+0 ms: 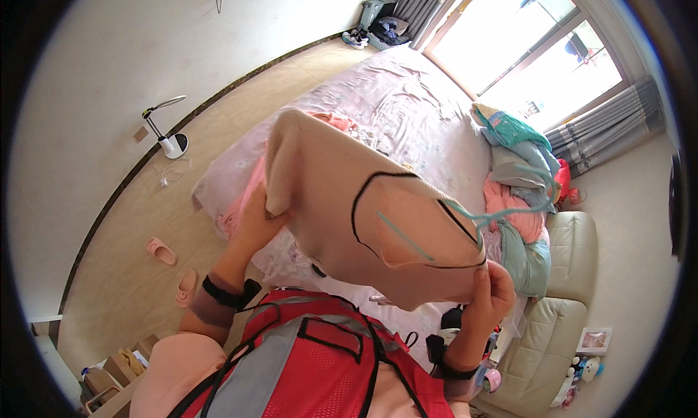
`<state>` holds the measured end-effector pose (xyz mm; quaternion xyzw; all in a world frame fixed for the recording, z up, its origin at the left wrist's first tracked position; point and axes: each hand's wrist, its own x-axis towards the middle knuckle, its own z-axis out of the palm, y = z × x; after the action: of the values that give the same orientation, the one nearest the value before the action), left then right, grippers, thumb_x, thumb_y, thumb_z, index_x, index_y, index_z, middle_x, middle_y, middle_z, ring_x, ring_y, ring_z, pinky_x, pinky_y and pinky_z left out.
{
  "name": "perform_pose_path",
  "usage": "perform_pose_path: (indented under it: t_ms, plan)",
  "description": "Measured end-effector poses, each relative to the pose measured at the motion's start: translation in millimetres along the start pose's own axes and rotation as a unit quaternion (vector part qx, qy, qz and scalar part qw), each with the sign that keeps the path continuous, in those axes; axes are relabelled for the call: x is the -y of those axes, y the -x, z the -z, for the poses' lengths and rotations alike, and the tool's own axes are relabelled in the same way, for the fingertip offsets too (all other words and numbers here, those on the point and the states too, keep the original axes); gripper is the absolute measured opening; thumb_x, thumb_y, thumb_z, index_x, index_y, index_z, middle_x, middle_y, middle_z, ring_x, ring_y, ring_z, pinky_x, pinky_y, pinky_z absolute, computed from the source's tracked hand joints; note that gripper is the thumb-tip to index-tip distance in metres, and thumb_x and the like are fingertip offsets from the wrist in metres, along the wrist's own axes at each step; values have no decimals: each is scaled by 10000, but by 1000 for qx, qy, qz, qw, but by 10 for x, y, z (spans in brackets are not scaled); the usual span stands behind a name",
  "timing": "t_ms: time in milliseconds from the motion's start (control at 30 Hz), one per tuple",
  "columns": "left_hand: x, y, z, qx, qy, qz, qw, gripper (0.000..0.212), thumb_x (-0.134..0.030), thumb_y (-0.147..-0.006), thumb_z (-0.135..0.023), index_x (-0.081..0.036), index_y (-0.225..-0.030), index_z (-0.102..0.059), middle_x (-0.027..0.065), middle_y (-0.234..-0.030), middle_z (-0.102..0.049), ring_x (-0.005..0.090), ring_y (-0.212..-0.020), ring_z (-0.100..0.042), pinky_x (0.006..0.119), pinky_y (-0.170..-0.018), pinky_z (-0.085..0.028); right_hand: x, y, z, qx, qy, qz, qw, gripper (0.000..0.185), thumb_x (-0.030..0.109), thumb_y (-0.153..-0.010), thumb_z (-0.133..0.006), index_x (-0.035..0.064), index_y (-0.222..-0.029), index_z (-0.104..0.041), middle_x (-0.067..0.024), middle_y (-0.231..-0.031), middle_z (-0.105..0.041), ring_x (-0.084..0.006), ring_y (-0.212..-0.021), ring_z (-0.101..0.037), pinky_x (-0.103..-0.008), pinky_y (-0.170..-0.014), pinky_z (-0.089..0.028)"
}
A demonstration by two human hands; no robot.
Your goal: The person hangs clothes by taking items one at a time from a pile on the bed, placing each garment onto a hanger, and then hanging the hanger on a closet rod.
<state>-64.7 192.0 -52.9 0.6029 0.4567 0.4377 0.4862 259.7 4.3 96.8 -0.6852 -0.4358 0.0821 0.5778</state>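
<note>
A beige knitted garment (327, 183) with black trim lines and a pale green cord is stretched between my two hands, above a bed (431, 107). My left hand (262, 213) grips its left side, where the fabric folds over the fingers. At the lower right corner, close to the black trim, my right hand (495, 287) pinches the edge. The loose green cord (504, 213) sticks out to the right of the cloth. The garment hides part of the bed and the fingertips of my left hand.
Folded quilts (515, 167) and pink bedding lie along the bed's right side, by a cream leather sofa (561, 265). On the left floor are a desk lamp (173, 145) and pink slippers (162, 251). An open suitcase (381, 22) with clothes stands near the window (518, 42).
</note>
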Motion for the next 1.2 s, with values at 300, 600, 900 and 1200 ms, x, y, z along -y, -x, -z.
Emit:
perform_pose_path:
  t_ms: [300, 600, 900, 1200]
  plan:
    - [-366, -43, 665, -260, 41, -128, 956, 499, 27, -832, -626, -26, -1297, -451, 112, -1215, -546, 180, -1091, -542, 312, -924, -448, 486, -260, -826, 124, -80, 0, 989, 136, -10, -842, -666, -55, -971, -661, -49, -891, -665, -88, -802, -597, -215, -738, -472]
    - [-794, 186, 1032, -182, 121, -252, 943, 188, -53, -931, -526, 25, -1094, -579, 82, -1020, -623, 137, -906, -570, 262, -810, -458, 584, -204, -1648, 234, -215, -47, 947, 139, 14, -880, -645, -41, -1007, -654, -30, -869, -656, -63, -770, -592, -199, -680, -478]
    - [-850, 72, 840, 58, 332, 11, 942, 303, -170, -971, -517, 29, -1193, -567, 112, -1127, -634, 153, -933, -612, 309, -835, -502, 277, 14, -2168, 351, -171, -129, 911, 100, 45, -874, -650, -22, -946, -670, 14, -759, -617, -32, -673, -522, -190, -593, -432]
    - [-462, -55, 915, 39, 411, 61, 909, 313, -160, -976, -517, 13, -1236, -514, 162, -1127, -635, 247, -993, -646, 371, -840, -539, 130, 114, -2444, 426, -100, -51, 898, 157, 60, -887, -617, -2, -1026, -652, -24, -794, -627, -56, -707, -540, -210, -628, -443]
